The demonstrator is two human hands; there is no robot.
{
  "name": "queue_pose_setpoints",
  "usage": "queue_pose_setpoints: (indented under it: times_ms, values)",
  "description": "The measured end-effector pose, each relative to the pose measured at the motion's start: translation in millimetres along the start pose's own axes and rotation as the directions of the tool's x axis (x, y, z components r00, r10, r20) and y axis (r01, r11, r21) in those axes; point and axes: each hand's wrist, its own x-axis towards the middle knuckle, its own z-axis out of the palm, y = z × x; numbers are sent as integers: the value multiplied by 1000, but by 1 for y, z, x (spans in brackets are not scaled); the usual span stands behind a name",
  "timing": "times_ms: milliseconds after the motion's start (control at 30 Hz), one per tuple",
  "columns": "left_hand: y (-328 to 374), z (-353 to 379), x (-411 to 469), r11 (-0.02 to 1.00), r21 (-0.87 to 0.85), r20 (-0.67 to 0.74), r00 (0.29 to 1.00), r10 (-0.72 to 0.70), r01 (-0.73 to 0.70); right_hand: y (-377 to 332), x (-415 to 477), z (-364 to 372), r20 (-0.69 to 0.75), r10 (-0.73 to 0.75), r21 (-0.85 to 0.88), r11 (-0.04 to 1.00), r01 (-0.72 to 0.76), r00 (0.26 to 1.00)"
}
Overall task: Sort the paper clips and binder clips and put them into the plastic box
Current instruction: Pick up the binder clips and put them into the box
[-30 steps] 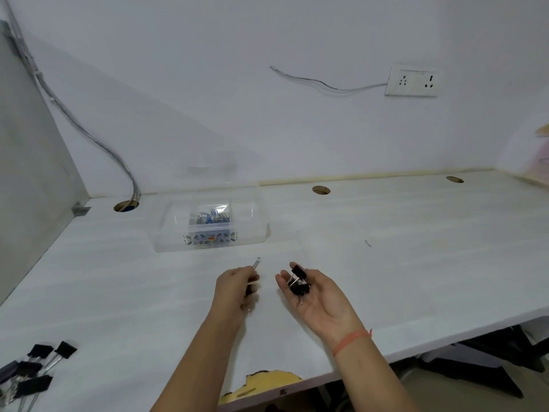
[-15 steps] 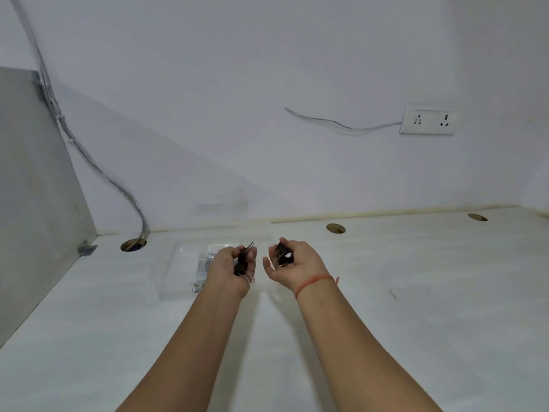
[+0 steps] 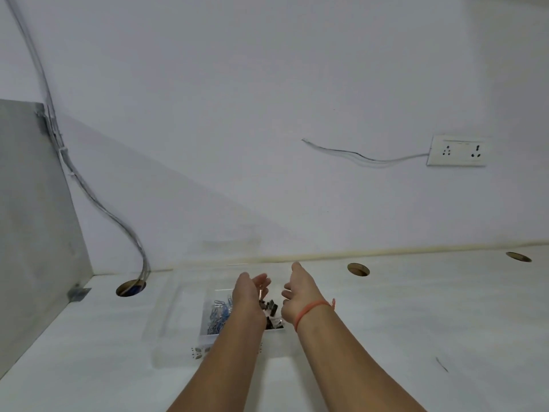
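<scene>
Our two hands over the clip box

We see a big white table (image 3: 416, 337) that runs wide to our right, with a grey side board (image 3: 32, 218) closing its left edge. The clear plastic box (image 3: 175, 310) sits near the back wall. Our left hand (image 3: 249, 295) and right hand (image 3: 297, 292) hang over it, fingers loose and spread, gripping nothing. Black binder clips (image 3: 271, 307) lie inside on the right, blue paper clips (image 3: 218, 315) on the left.

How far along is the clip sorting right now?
Done: blue paper clips sit in the left section of the plastic box, black binder clips in its right. In hand: left hand and right hand hover open over the binder clips. Left: any remaining clips are outside this view.
</scene>
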Motion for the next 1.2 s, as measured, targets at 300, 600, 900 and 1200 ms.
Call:
queue_pose_setpoints:
  times_ms: [300,600,900,1200]
  values:
    - [-1,-4,-25,989,79,-83,988,131,-125,7,-9,-9,-103,-87,118,988,99,991]
    - [-10,-55,-123,962,97,-86,961,262,-253,58,-91,-25,32,-84,259,963,73,996]
    - [-58,-195,-206,829,381,-235,824,516,-410,170,-149,-19,148,77,110,989,-93,986]
    - [-34,-318,-234,510,848,-348,571,743,-147,257,-175,50,534,-107,-612,635,471,839]
